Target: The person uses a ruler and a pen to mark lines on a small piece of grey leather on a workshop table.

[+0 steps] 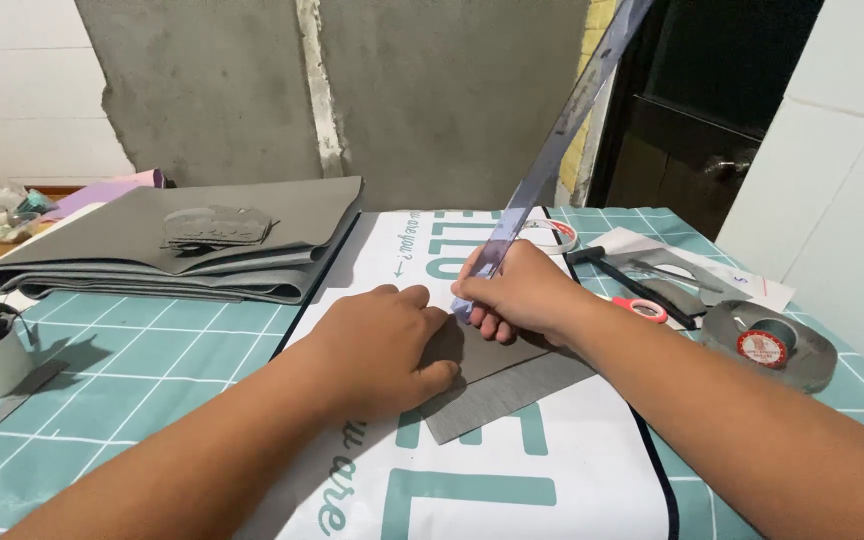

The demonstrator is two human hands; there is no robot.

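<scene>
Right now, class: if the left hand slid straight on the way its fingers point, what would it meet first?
Probably the right hand, which holds a clear ruler. The left hand presses flat on the grey sheet, fingers aimed right; they look almost touching, though depth is unclear.

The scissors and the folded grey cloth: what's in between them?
Head view: both hands, left hand and right hand, pressing a grey piece on the white mat.

At the far left we see a folded stack of grey fabric sheets (182, 250) with small grey cut pieces (216, 226) lying on top. To the right we find black-handled scissors with a red loop (638, 292) and a round grey tape reel with a red centre label (764, 344). All rest on a teal tablecloth with a white grid (142, 370), before a bare grey cement wall (432, 100).
</scene>
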